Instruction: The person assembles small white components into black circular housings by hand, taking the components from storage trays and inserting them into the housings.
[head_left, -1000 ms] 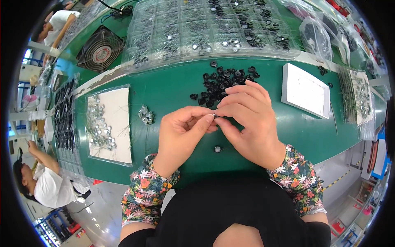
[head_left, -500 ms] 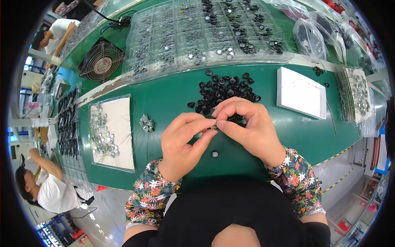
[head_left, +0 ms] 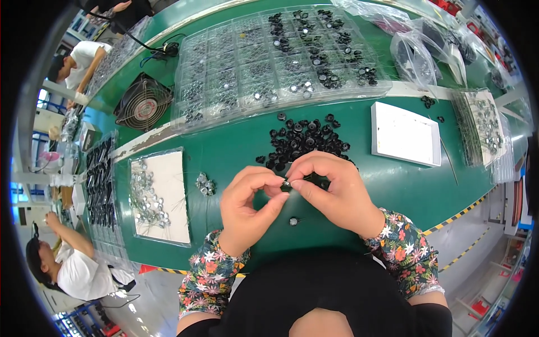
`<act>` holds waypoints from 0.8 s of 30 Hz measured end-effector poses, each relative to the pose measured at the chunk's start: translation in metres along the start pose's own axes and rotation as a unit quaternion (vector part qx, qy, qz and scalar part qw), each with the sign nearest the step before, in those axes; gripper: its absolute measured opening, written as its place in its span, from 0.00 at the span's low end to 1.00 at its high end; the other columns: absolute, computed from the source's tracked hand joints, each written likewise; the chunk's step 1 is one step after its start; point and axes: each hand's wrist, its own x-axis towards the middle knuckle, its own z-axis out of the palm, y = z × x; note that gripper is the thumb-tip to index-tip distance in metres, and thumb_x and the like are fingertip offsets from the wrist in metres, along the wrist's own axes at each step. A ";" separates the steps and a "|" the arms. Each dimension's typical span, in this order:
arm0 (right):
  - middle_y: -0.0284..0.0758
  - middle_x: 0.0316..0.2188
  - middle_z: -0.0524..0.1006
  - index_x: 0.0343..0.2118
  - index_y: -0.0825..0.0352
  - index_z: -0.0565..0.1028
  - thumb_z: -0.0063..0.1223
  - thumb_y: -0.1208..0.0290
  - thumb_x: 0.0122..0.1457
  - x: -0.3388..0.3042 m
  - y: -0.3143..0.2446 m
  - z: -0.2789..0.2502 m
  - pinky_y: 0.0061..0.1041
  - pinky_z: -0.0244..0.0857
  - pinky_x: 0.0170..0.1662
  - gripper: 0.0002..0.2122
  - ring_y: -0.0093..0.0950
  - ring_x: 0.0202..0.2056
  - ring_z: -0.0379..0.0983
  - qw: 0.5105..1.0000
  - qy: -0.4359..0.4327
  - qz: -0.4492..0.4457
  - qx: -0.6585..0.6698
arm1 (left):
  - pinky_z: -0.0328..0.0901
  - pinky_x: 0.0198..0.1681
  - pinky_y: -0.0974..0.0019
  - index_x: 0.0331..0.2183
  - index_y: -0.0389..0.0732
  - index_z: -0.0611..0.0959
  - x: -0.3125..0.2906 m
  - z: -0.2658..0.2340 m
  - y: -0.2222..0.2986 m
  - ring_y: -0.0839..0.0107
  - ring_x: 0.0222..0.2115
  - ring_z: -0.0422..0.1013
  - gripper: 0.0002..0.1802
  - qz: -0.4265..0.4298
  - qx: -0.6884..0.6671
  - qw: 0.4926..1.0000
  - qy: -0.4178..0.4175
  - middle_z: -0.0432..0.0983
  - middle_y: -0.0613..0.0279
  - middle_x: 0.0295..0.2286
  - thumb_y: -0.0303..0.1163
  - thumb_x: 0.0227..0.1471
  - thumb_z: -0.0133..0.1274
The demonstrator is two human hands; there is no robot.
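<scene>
Over the green bench, my right hand (head_left: pixel 339 194) pinches a small silvery part (head_left: pixel 286 183) between thumb and forefinger. My left hand (head_left: pixel 250 205) meets it from the other side, its fingers curled and fingertips at the part, its thumb slightly lower. Fingers cover most of the part, so its shape is unclear. Just beyond my fingertips lies a heap of small black round caps (head_left: pixel 306 137). One silvery round piece with a thin wire lead (head_left: pixel 293 221) rests on the bench below my hands. Left of my left hand sits a small cluster of similar silvery pieces (head_left: pixel 205 184).
A pale board (head_left: pixel 174 208) with wired silvery pieces lies at left. Behind stand clear compartment trays (head_left: pixel 241 62) and a black fan (head_left: pixel 144 104). A white box (head_left: pixel 407 135) and another loaded board (head_left: pixel 484 121) are at right. Co-workers (head_left: pixel 78 258) sit at left.
My left thumb has dropped away slightly from its forefinger, and the silvery part has tilted between my hands. The whole view has shifted a little; the bench items stay put.
</scene>
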 end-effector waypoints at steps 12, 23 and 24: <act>0.32 0.26 0.76 0.32 0.71 0.75 0.55 0.73 0.55 0.000 0.000 -0.001 0.23 0.66 0.33 0.06 0.21 0.28 0.71 0.969 -0.041 0.163 0.183 | 0.67 0.27 0.72 0.33 0.37 0.81 0.004 -0.002 0.001 0.73 0.24 0.72 0.13 0.093 0.126 0.988 -0.014 0.75 0.58 0.31 0.18 0.40 0.62; 0.39 0.34 0.76 0.35 0.68 0.75 0.58 0.77 0.50 -0.001 0.005 0.000 0.27 0.69 0.37 0.09 0.32 0.33 0.75 0.987 0.044 -0.138 -0.071 | 0.67 0.29 0.72 0.34 0.36 0.81 0.002 -0.002 0.001 0.72 0.26 0.72 0.14 0.072 0.108 0.991 0.004 0.75 0.57 0.30 0.17 0.41 0.61; 0.39 0.35 0.76 0.35 0.68 0.75 0.59 0.78 0.49 -0.002 0.006 0.001 0.27 0.69 0.37 0.10 0.32 0.34 0.75 0.986 0.046 -0.143 -0.072 | 0.68 0.29 0.71 0.35 0.36 0.82 0.002 -0.002 0.001 0.72 0.26 0.72 0.14 0.078 0.114 0.990 0.007 0.75 0.57 0.31 0.17 0.41 0.61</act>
